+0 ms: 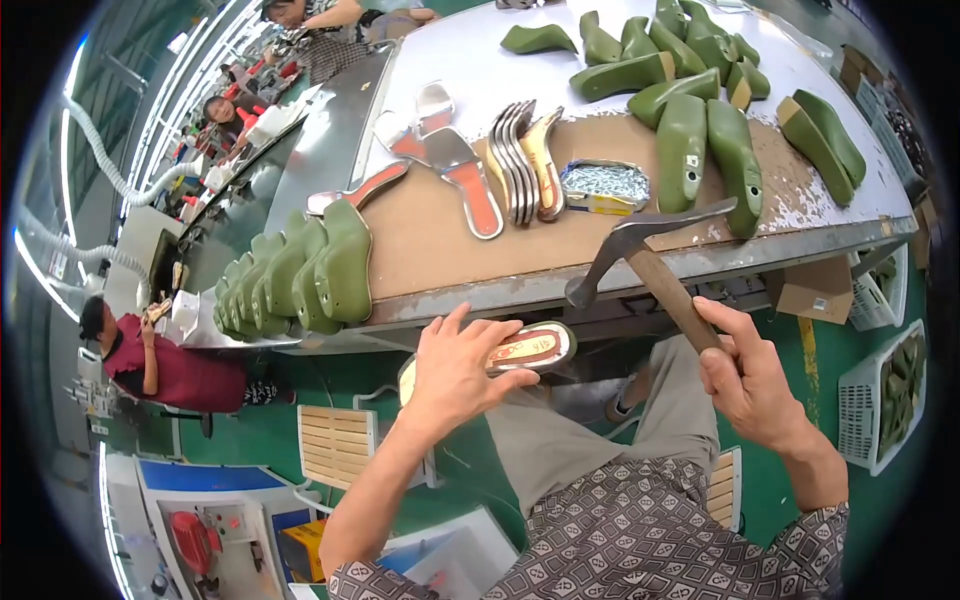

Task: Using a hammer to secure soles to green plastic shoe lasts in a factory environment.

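Observation:
Over my lap, my left hand (458,368) grips a green shoe last with a cream-and-brown insole (530,347) lying on its upturned sole. The thumb is at the near side and the fingers lie across it, hiding its middle. To the right, my right hand (748,378) is wrapped around the wooden handle of a hammer (668,295). Its dark, curved metal head is raised near the table edge, apart from the last. Beyond the hammer, an open box of small silvery tacks (605,185) sits on the table next to a stack of curved insoles (520,165).
Green lasts (335,265) line the table's left edge; more lasts (683,150) cover its right and far parts. Orange-and-silver insoles (470,190) lie on the brown board (440,255). A crate (880,400) of lasts stands right, a wooden-slatted seat (337,445) left. A co-worker (170,360) sits farther left.

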The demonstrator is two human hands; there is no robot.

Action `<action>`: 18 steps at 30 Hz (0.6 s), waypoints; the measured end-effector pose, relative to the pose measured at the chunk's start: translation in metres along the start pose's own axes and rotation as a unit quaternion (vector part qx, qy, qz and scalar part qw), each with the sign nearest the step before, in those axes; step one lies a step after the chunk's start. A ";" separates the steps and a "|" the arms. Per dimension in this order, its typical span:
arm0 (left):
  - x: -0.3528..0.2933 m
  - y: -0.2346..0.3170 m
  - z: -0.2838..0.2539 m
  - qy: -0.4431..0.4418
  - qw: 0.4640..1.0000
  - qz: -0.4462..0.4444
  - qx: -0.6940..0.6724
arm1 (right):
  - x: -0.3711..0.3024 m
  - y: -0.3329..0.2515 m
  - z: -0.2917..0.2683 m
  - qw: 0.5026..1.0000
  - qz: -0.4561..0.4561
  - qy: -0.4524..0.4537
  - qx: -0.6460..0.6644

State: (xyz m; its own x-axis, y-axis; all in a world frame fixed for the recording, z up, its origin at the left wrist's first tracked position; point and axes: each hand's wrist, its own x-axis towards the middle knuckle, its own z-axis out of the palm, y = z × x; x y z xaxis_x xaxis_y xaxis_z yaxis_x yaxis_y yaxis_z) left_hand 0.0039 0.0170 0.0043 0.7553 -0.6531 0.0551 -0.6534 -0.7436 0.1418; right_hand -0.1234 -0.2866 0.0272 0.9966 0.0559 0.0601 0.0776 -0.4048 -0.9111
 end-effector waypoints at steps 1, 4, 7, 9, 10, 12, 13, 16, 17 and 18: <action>0.000 0.001 0.000 -0.002 1.000 0.005 -0.001 | -0.001 0.005 0.001 0.999 -0.036 0.022 -0.012; 0.001 0.006 0.000 -0.010 0.998 -0.035 -0.042 | -0.004 0.003 0.004 0.997 -0.074 0.029 -0.017; 0.004 0.007 0.001 0.007 0.999 -0.024 -0.026 | 0.000 0.004 0.003 0.996 -0.080 0.008 -0.047; 0.007 0.006 0.003 0.004 0.999 -0.020 -0.030 | 0.007 0.002 0.000 0.990 -0.115 -0.037 -0.078; 0.004 0.005 0.003 0.005 0.999 -0.025 -0.029 | 0.011 -0.010 -0.003 0.990 -0.097 -0.049 -0.085; 0.000 0.004 0.003 0.004 0.999 -0.037 -0.039 | 0.019 -0.033 -0.011 0.985 -0.154 -0.009 -0.081; -0.001 0.003 0.005 0.006 0.998 -0.040 -0.039 | 0.022 -0.039 -0.012 0.975 -0.208 0.035 -0.078; 0.000 0.002 0.008 0.034 0.998 -0.019 -0.041 | 0.027 -0.034 -0.006 0.954 -0.277 0.090 -0.068; 0.002 0.003 0.008 0.036 0.998 -0.015 -0.046 | 0.028 -0.033 -0.002 0.942 -0.302 0.109 -0.098; 0.002 0.004 0.008 0.037 0.998 -0.012 -0.051 | 0.028 -0.030 0.004 0.958 -0.220 0.012 -0.184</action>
State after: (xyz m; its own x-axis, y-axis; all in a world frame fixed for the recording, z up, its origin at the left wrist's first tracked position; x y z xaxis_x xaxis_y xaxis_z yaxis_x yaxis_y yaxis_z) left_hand 0.0024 0.0114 -0.0034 0.7751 -0.6200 0.1219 -0.6289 -0.7382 0.2441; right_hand -0.0978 -0.2694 0.0548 0.8653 0.2757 0.4186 0.4898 -0.6423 -0.5895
